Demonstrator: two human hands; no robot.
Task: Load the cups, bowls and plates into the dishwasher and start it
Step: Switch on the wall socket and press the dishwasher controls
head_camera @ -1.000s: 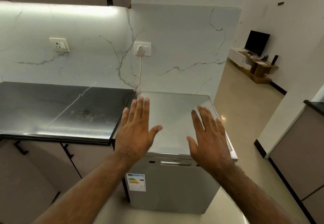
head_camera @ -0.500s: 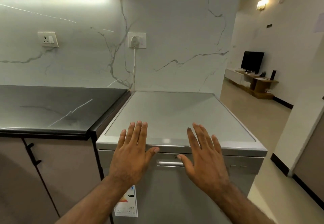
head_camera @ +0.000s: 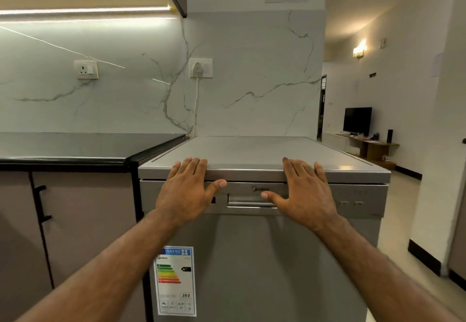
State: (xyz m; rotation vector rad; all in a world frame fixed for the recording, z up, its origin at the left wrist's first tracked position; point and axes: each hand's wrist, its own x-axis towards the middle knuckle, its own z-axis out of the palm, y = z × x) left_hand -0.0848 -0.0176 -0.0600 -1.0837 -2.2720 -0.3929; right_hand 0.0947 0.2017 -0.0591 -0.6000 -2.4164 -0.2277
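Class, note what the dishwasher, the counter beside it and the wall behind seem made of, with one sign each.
Silver box-shaped dishwasher: probably brushed steel, matt grey sheen. Black countertop: polished stone, perhaps; mirror-like reflections. White wall slab: marble or marble-look tile, grey veins.

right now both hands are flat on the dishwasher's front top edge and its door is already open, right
Not quite: the head view shows the dishwasher door shut, not open. The left hand and right hand do lie flat on the front top edge.
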